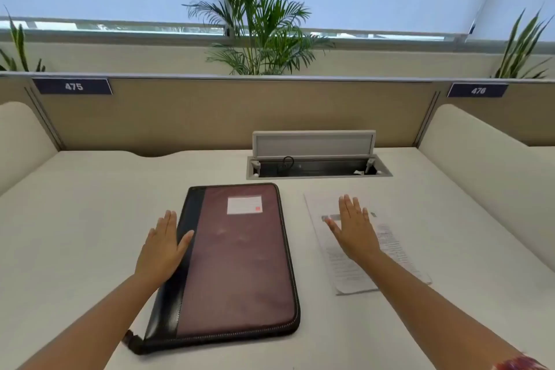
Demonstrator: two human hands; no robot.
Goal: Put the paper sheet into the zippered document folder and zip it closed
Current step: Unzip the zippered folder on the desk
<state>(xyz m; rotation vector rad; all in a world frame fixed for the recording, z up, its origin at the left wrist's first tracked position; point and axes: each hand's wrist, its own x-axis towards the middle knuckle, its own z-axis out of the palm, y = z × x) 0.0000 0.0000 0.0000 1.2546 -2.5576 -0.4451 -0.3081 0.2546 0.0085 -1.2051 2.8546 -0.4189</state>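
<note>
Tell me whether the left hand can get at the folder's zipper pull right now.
Probably yes. The left hand lies open at the folder's spine edge, and the zipper pull sticks out at the near-left corner, uncovered, with bare desk between.

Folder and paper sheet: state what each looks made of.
Folder: seemingly leather or imitation, maroon panel with soft sheen, black spine strip, toothed zipper around the edge; which one is unclear. Paper sheet: thin matte white paper with printed text, lying flat on the desk.

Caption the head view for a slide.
Open hands, left beside the closed folder, right over the paper sheet.
</note>
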